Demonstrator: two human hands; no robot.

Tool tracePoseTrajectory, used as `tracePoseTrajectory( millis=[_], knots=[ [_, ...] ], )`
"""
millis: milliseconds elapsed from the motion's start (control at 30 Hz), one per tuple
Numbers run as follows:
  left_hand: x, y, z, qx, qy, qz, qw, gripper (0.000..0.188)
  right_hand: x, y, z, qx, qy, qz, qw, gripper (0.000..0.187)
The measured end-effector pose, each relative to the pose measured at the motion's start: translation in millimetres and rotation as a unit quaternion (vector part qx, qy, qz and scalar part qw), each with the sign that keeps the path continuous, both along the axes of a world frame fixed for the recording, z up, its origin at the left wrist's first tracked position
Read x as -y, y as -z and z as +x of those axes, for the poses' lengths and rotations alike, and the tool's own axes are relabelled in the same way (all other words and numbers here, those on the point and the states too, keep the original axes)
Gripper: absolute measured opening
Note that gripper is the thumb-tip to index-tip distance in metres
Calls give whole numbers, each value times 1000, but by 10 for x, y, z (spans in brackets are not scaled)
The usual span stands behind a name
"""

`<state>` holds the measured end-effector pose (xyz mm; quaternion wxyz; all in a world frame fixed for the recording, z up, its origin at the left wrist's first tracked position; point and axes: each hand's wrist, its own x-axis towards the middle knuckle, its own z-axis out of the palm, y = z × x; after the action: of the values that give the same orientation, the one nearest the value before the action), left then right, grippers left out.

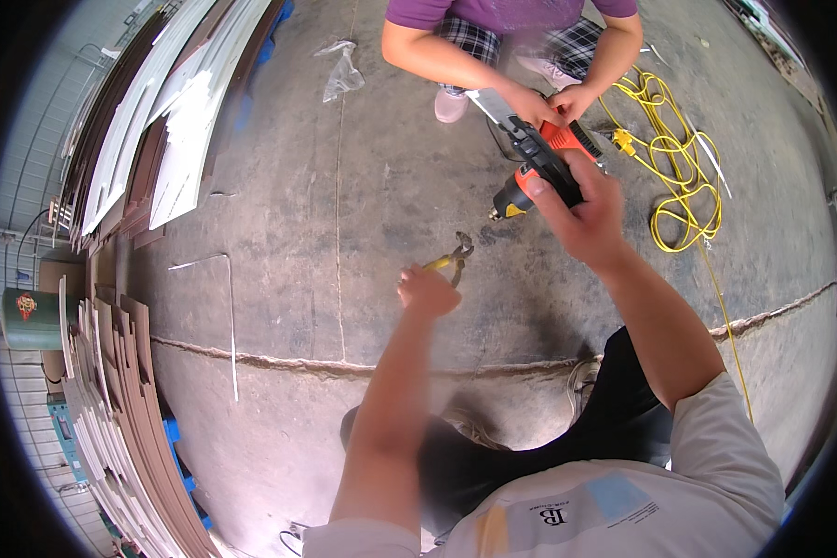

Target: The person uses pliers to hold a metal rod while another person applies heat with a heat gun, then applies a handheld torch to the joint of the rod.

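Observation:
My left hand [430, 290] is closed round the yellow handle of a pair of pliers [460, 249], whose dark jaws point away from me just above the floor. Farther right, my right hand [588, 212] grips a black-handled tool [538, 149] with a flat, pale metal end slanting up to the left; its exact kind is unclear. Behind and beneath it shows an orange-and-black power tool [510, 200] with a metal tip, partly covered by my hand. A co-worker's hands [560, 104] are together at its orange rear part.
The co-worker crouches opposite me. A yellow extension cord [674, 158] lies in loops on the right. Stacks of white and brown strips [184, 139] line the left side. A bent white strip [231, 325] and a clear plastic bag [344, 76] lie on the cracked concrete floor [279, 186].

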<state>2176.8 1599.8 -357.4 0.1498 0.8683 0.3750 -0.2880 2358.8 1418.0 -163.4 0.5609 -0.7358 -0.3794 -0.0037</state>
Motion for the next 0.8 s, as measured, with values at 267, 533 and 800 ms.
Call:
tracePoseTrajectory(
  millis=[267,533,800],
  knots=[
    [125,252,227,-45,-18,-59,997,75,-105,44,77,10,20,7,1000,24],
    [120,996,210,-75,3,-70,995,65,-123,165,202,16,14,16,1000,27],
    [252,1624,-79,-52,133,17,990,42,-140,69,124,-14,0,9,1000,22]
  ],
)
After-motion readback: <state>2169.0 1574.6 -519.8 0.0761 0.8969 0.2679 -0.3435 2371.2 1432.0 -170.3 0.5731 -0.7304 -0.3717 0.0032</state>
